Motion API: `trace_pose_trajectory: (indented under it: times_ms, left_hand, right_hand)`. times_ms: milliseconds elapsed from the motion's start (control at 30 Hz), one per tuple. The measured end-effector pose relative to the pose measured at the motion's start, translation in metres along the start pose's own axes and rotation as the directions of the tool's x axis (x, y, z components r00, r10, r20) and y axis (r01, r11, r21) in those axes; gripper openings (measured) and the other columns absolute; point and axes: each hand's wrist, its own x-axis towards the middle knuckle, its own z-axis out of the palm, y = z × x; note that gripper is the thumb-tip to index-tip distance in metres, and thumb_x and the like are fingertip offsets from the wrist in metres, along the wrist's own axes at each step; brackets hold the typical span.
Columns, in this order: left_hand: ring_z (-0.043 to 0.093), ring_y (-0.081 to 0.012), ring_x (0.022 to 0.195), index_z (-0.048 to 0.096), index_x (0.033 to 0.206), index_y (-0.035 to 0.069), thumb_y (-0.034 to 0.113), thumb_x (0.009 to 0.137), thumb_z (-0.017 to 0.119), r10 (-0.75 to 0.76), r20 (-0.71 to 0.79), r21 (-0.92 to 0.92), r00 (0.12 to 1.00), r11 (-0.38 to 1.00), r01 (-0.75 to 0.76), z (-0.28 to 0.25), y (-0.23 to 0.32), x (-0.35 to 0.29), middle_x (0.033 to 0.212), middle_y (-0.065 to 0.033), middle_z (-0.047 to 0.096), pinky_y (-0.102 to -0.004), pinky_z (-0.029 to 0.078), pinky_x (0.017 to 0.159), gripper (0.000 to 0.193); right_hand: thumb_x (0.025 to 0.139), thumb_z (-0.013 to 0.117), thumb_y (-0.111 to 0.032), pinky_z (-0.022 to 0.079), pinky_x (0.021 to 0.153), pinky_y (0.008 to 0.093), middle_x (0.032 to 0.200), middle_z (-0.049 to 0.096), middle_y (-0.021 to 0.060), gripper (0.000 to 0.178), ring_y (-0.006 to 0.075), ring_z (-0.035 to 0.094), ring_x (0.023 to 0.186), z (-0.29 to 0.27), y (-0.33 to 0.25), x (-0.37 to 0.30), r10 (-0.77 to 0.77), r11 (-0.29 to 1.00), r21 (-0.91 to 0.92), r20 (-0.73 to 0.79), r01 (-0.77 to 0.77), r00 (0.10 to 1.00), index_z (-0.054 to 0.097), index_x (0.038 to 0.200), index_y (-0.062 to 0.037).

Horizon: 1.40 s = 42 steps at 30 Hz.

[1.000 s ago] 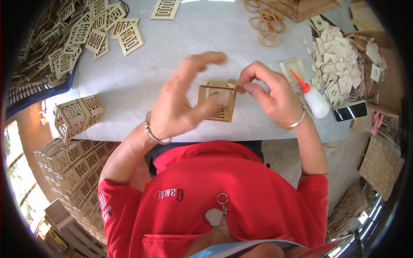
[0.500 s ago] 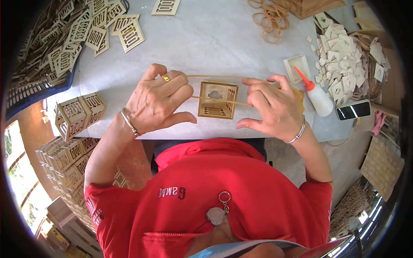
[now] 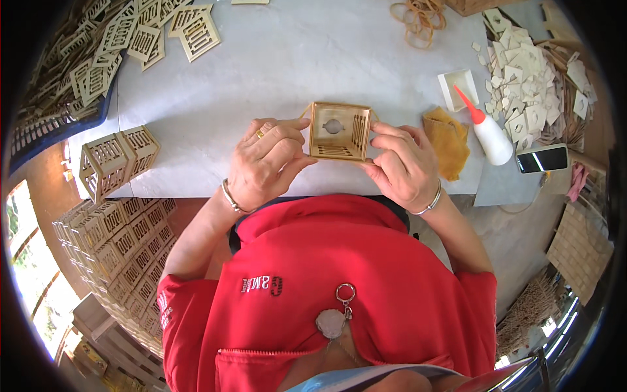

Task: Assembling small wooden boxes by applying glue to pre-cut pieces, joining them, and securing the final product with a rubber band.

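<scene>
A small open wooden box (image 3: 341, 138) with slotted walls and a round hole in its bottom stands at the table's near edge, between my hands. Stretched about its rim is a tan rubber band (image 3: 307, 112), which shows at the corners. My left hand (image 3: 271, 155) is closed at the box's left side, fingertips pinching the band. At the right side my right hand (image 3: 405, 163) is closed too, its fingers on the band and close against the box wall. How much of the band touches the box cannot be made out.
Slotted wooden panels (image 3: 140, 40) lie heaped at the far left, near two joined boxes (image 3: 121, 160). Finished boxes (image 3: 121, 242) are stacked below. On the right are a glue bottle (image 3: 491, 138), white tray (image 3: 457, 88), yellow cloth (image 3: 448, 144), phone (image 3: 542, 159), wood scraps (image 3: 522, 78) and loose rubber bands (image 3: 418, 23).
Both hands have come inward to the box, and the stretched rubber band has gone from above it to around its rim. The box appears slightly turned and shifted right.
</scene>
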Motion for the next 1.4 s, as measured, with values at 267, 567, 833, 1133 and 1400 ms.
trace_pose_trajectory:
  times_ms: [267,567,833,1133,1400]
  left_hand:
    - [0.063,-0.0279,0.097,0.060,0.078,0.003,-0.006,0.064,0.072,0.009,-0.227,0.073,0.974,0.997,0.008,0.025,0.013,-0.014,0.086,-0.0076,0.061,-0.0324,0.051,0.074,0.020]
    - [0.054,-0.0167,0.094,0.051,0.102,0.001,0.003,0.083,0.066,-0.617,-0.025,-0.741,0.787,0.539,0.400,0.042,0.029,-0.025,0.112,-0.0094,0.048,-0.0307,0.046,0.083,0.024]
    - [0.049,-0.0148,0.095,0.046,0.109,0.005,0.007,0.084,0.065,-0.604,0.245,-0.887,0.758,0.176,0.427,0.036,0.012,-0.022,0.109,-0.0058,0.047,-0.0285,0.043,0.083,0.032]
    - [0.048,-0.0069,0.067,0.055,0.093,0.000,0.025,0.085,0.066,-0.800,0.195,-0.712,0.567,0.282,0.643,0.034,-0.009,0.036,0.076,-0.0016,0.055,-0.0223,0.041,0.061,0.029]
    - [0.047,-0.0046,0.067,0.053,0.090,0.002,0.024,0.085,0.067,-0.739,0.148,-0.764,0.658,0.336,0.550,0.044,-0.022,0.030,0.074,0.0000,0.055,-0.0204,0.040,0.058,0.027]
  right_hand:
    - [0.067,0.075,-0.008,0.047,0.070,0.0339,0.088,0.056,0.0094,0.023,0.0247,0.059,0.083,0.005,-0.014,-0.005,0.219,0.968,0.145,-0.101,-0.204,0.970,0.057,0.082,-0.0043]
    - [0.083,0.070,-0.012,0.046,0.073,0.0253,0.089,0.054,0.0043,0.023,0.0109,0.054,0.080,0.020,-0.016,-0.015,0.671,0.085,0.861,0.322,-0.501,0.667,0.051,0.089,-0.0020]
    - [0.083,0.071,-0.017,0.043,0.070,0.0237,0.091,0.052,0.0037,0.028,0.0091,0.050,0.083,0.022,-0.004,-0.020,0.625,-0.033,0.863,0.412,-0.504,0.663,0.048,0.093,-0.0021]
    - [0.086,0.066,-0.035,0.044,0.051,0.0206,0.076,0.058,0.0035,0.036,0.0085,0.055,0.063,0.025,0.024,0.023,0.734,-0.073,0.776,0.467,-0.627,0.493,0.053,0.088,-0.0022]
    - [0.087,0.066,-0.031,0.044,0.049,0.0193,0.074,0.055,-0.0006,0.031,0.0046,0.051,0.061,0.029,0.029,0.027,0.703,0.037,0.776,0.428,-0.630,0.568,0.054,0.088,-0.0032]
